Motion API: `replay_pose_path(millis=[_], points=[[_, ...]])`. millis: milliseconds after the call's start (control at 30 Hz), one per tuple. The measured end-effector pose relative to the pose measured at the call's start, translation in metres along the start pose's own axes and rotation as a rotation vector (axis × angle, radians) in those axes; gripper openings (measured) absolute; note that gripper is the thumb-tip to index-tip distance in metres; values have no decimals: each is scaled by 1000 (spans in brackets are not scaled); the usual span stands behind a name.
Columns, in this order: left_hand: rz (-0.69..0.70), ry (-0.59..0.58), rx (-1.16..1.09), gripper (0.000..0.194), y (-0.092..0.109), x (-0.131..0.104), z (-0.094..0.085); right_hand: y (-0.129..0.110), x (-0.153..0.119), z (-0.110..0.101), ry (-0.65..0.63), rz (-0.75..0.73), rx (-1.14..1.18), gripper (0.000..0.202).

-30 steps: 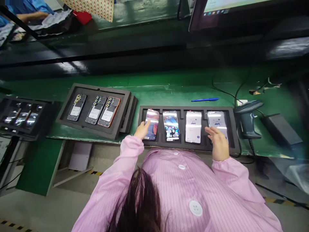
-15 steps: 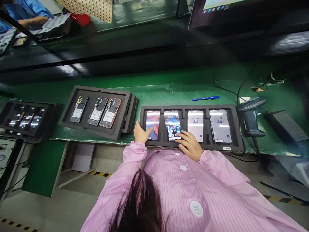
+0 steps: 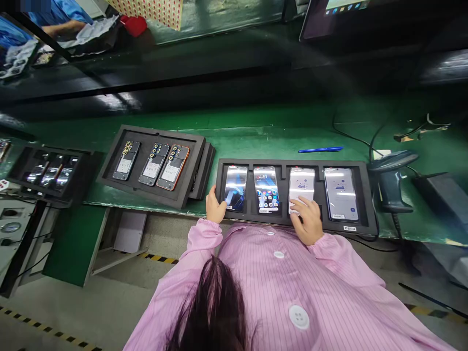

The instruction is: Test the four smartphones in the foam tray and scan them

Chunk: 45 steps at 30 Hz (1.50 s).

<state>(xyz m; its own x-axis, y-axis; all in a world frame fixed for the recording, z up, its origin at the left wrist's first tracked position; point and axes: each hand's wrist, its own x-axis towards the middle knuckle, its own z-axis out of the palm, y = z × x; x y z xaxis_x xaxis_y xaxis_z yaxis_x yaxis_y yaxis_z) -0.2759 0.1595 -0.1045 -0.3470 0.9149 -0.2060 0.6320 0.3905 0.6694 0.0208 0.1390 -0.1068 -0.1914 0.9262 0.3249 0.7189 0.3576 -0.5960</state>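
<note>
A dark foam tray [image 3: 283, 220] holds a row of smartphones, face up in their slots. My left hand [image 3: 215, 205] rests at the tray's left front corner, fingers along the rim and thumb apart near the first phone [image 3: 236, 187], whose screen is dark blue. Beside it the second phone [image 3: 266, 190] shows 4:51 and app icons. My right hand [image 3: 307, 219] is spread over the lower part of the third phone [image 3: 302, 183], fingertips at its pale screen. The fourth phone [image 3: 341, 192], at the right end, shows a similar pale screen.
Left stands another foam tray [image 3: 146, 141] with three phones, backs up and inner parts exposed, on a further tray. A blue pen [image 3: 321, 150] lies behind my tray; a barcode scanner [image 3: 395, 183] stands right. A person in blue [image 3: 69, 24] works across the bench.
My right hand has moved right, from the second phone to the third. My left thumb has shifted off the first phone's screen, which went from a reddish-purple picture to dark blue.
</note>
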Motion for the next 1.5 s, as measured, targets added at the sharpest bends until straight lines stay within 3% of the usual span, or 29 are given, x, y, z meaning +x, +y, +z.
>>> replay_pose_path(millis=[100, 200, 367, 633, 767, 967, 1067, 1167, 1267, 1333, 1500], points=[[27, 7, 24, 68, -2, 2, 0, 16, -22, -12, 164, 124, 3, 8], [58, 10, 71, 68, -2, 4, 2, 24, -37, -18, 221, 203, -35, 7], [98, 22, 151, 74, 3, 6, 3, 28, -46, -20, 229, 188, -67, 10], [71, -4, 60, 73, 0, 7, 0, 31, -50, -19, 243, 102, -54, 11], [96, 1, 88, 76, -2, 8, 1, 29, -48, -19, 215, 97, -58, 11], [68, 27, 55, 72, -5, 12, 2, 21, -38, -19, -39, 191, -129, 7], [63, 41, 36, 71, -7, 14, 2, 19, -38, -19, -80, 230, -138, 7], [69, 68, 38, 71, -10, 15, 2, 24, -42, -21, 66, 265, -153, 7], [71, 92, 40, 70, -11, 17, 3, 36, -45, -27, 291, 396, -222, 9], [59, 98, 37, 68, -10, 18, 3, 46, -45, -31, 377, 474, -258, 12], [-17, 117, 10, 64, -4, 16, 3, 65, -42, -40, 366, 540, -277, 13]])
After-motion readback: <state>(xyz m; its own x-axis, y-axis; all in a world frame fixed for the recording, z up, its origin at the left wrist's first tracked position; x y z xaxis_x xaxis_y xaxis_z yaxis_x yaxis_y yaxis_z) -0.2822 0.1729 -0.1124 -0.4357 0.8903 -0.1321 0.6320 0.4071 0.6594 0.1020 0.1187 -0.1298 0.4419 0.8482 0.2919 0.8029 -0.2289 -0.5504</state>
